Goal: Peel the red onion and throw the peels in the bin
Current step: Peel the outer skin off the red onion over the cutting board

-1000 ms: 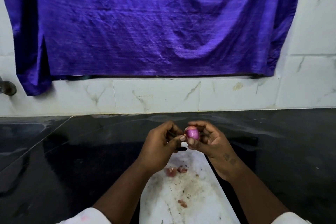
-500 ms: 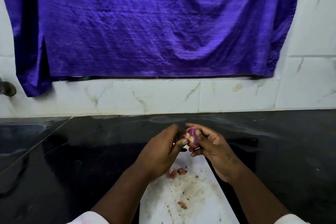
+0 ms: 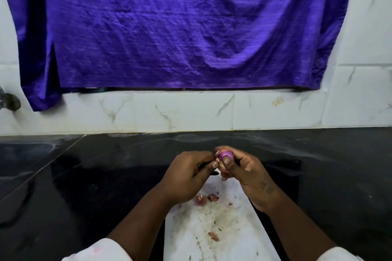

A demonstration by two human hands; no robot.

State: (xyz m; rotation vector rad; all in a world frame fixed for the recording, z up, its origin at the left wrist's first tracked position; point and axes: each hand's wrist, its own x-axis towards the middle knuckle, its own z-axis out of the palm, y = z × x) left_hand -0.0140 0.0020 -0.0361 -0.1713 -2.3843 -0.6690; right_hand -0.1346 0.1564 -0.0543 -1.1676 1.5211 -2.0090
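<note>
A small red onion is held above the far end of a white cutting board. My right hand grips it, thumb across its front, where pale flesh shows under the purple skin. My left hand is right beside it, fingers curled round a thin dark knife whose tip pokes out below, and its thumb touches the onion's left edge. Onion peels lie on the board under my hands, with another scrap nearer to me. No bin is in view.
The board lies on a black stone counter backed by a white tiled wall. A purple cloth hangs over the wall. A tap and the corner of a sink are at the far left.
The onion has been turned in my right hand, so more pale flesh and less purple skin now face me. Both hands stayed over the far end of the board.
</note>
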